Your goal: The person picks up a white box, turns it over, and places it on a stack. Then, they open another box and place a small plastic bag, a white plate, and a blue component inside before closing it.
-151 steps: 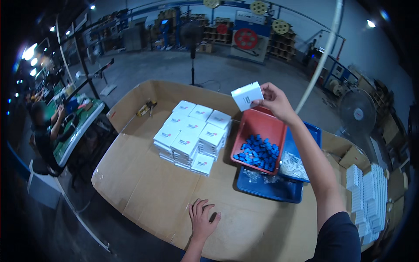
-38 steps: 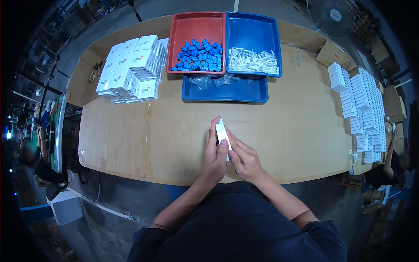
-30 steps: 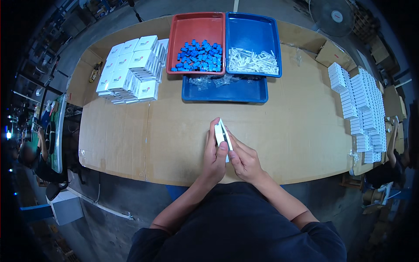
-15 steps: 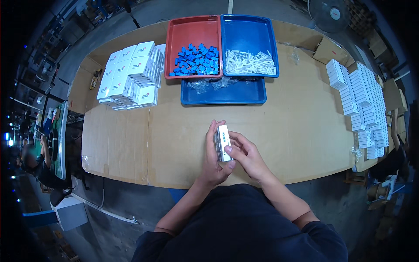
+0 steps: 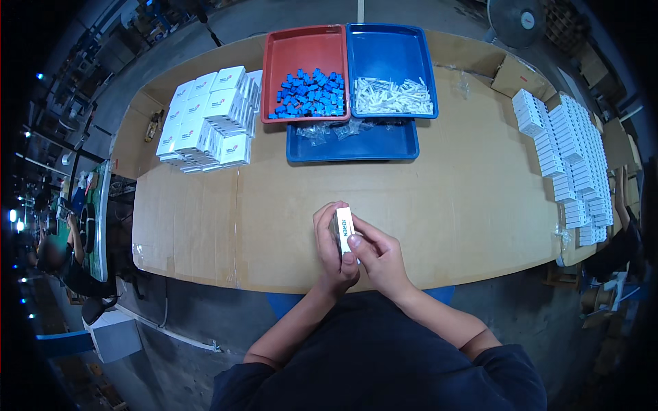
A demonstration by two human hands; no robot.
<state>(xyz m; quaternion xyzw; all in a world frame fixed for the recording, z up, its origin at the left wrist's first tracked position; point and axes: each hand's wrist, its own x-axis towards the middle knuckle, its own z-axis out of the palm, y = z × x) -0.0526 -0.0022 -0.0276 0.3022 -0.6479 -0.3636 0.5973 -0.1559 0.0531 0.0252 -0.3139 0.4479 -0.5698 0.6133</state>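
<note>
A cardboard-covered table spans the middle of the frame. At lower centre, the left hand grips a small white box by its left side, while the right hand grasps it from the right, thumb on the face turned up. Above, at upper centre, sit a blue tray, a red bin with blue parts and a blue bin with white pieces. White boxes stack at upper left; white stacks line the right.
</note>
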